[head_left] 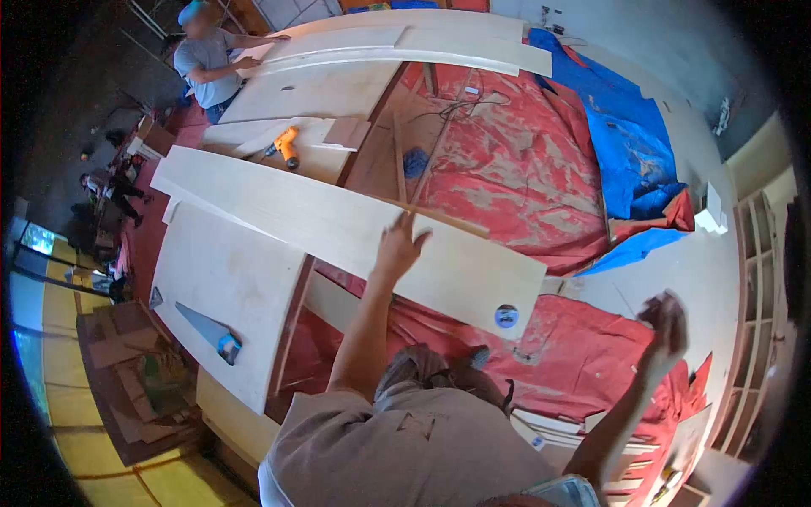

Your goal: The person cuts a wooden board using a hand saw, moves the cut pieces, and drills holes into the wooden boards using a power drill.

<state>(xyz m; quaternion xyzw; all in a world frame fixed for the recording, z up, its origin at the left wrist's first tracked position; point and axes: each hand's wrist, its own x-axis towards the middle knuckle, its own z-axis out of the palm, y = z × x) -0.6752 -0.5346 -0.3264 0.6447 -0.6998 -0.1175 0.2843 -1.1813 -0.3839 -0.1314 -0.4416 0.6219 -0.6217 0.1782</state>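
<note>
A long pale wooden board (pixel 338 215) lies across the work surface in front of me and juts out to the right. A round blue label (pixel 506 316) marks its right end. My left hand (pixel 400 245) is over the board's middle, fingers spread, and seems to rest on it. Off to the right, clear of the board, my right hand (pixel 666 328) is raised above the floor. Its fingers are dark and blurred, so their grip is hidden. A handsaw (pixel 207 329) lies on the panel to the left, and an orange cordless drill (pixel 285 148) sits beyond the board.
Another person (pixel 207 63) leans over long boards (pixel 338 44) at the far table. Red sheeting (pixel 515 160) and a blue tarp (pixel 629 135) cover the floor. Cut wood strips (pixel 629 448) lie near my right side. A shelf frame (pixel 752 313) stands at the right wall.
</note>
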